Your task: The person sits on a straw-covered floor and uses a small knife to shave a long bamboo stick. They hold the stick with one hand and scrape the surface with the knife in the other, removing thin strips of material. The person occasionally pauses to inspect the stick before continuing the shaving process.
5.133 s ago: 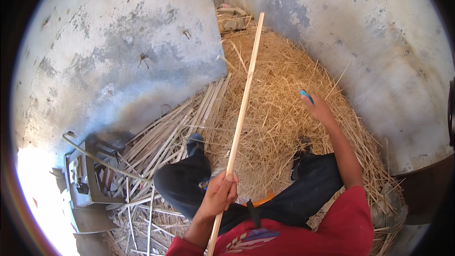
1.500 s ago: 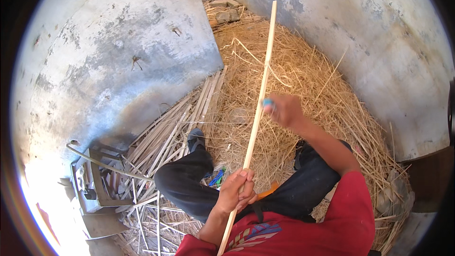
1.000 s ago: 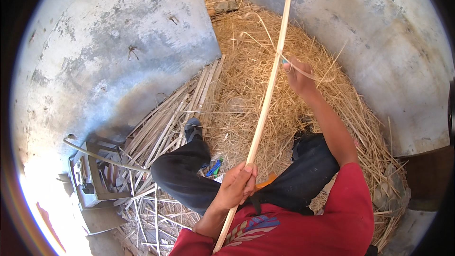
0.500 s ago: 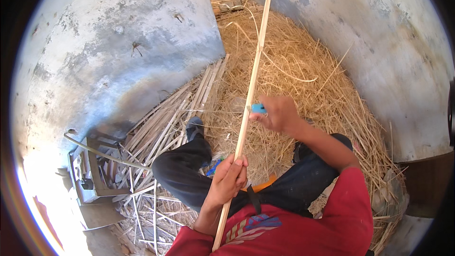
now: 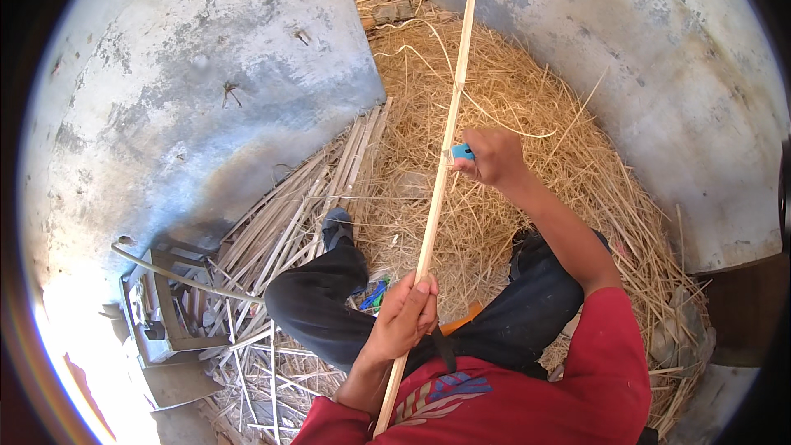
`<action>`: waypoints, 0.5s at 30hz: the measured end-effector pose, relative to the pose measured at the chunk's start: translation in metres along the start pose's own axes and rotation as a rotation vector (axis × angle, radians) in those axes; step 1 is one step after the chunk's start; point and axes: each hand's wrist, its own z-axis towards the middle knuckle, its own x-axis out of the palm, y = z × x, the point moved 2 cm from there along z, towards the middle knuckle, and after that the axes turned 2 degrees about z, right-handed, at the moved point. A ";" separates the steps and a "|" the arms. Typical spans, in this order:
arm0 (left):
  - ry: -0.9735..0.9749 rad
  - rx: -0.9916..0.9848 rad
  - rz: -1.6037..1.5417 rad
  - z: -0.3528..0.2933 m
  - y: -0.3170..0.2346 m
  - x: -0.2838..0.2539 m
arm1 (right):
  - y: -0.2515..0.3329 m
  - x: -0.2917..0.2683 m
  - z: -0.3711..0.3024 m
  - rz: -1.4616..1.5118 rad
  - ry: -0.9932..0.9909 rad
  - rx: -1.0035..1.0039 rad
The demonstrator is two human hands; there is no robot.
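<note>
A long pale wooden strip (image 5: 437, 216) slants from my lap up toward the far wall. My left hand (image 5: 404, 315) is closed round its lower part, near my waist. My right hand (image 5: 498, 156) grips a blue-handled knife (image 5: 462, 152), most of it hidden by the fingers. The knife's end touches the strip's right side, well above my left hand. Thin curled shavings (image 5: 503, 122) stand out from the strip on both sides farther up.
Straw-like shavings (image 5: 486, 231) cover the floor. Loose wooden strips (image 5: 284, 218) lie piled at left, near an open wooden box (image 5: 169, 325) and a bent rod (image 5: 181, 270). Rough walls (image 5: 222, 41) close in at left and right. My crossed legs (image 5: 321, 313) are under the strip.
My right hand has slid the knife up along the strip, away from me. My left hand keeps its hold at about the same place.
</note>
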 end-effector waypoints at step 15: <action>-0.015 -0.035 -0.088 -0.006 -0.008 -0.001 | 0.073 -0.030 -0.032 0.155 0.065 -0.174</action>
